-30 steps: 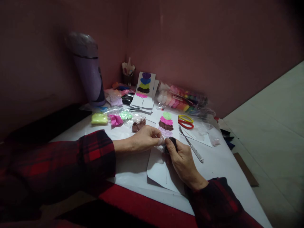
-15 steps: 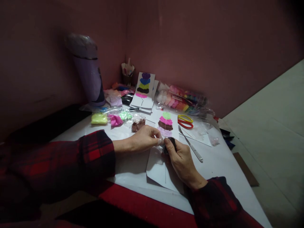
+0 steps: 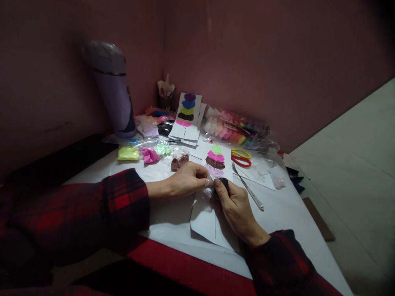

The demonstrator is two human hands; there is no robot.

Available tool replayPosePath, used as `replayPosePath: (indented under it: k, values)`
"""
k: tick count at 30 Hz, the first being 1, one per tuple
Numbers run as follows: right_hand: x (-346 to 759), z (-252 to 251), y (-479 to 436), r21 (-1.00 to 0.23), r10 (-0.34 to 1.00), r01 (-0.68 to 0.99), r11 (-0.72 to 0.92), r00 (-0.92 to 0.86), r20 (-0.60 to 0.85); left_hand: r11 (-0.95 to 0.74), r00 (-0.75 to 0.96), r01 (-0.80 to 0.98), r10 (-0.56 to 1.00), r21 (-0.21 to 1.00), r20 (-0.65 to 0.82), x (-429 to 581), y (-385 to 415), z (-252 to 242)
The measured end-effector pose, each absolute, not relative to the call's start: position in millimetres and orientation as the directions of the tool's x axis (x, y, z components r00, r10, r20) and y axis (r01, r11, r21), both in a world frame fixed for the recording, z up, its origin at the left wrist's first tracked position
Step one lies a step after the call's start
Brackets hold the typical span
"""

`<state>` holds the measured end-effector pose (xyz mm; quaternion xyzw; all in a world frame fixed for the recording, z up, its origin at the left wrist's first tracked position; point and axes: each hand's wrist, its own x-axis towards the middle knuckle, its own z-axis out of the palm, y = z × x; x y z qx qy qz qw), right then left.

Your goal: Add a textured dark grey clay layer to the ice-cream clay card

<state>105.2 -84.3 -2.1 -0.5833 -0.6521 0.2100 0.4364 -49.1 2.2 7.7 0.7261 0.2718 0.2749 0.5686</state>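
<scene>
My right hand (image 3: 237,207) is closed around a packet of black modelling clay (image 3: 221,188), thumb on top. With its fingertips pinched, my left hand (image 3: 189,179) grips the clear plastic wrapper (image 3: 209,187) of that packet. Both hands are over a white paper sheet (image 3: 205,222). On the sheet just beyond them are textured clay layers in green, pink, brown and lilac (image 3: 215,158). A fork (image 3: 248,187) lies to the right of my right hand. Beyond my left wrist sits a bag of brown clay (image 3: 180,162).
Yellow (image 3: 128,153), pink (image 3: 150,156) and green (image 3: 163,149) clay packets lie at the left. Behind stand a finished-looking layered card (image 3: 187,113) and a purple tumbler (image 3: 115,98). Scissors (image 3: 241,158) and a large bag of coloured clays (image 3: 231,127) are at the back right.
Both hands stay almost in place, still holding the black clay packet and its wrapper. The camera view has shifted very slightly.
</scene>
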Motion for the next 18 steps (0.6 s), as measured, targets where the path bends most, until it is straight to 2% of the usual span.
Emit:
replayPosePath:
  k: [18]
  values:
    - [103.3, -0.8, -83.3, -0.775, 0.938, 0.579, 0.251, 0.052, 0.343, -0.180, 0.701, 0.077, 0.709, 0.981, 0.075, -47.9, 1.4, 8.3]
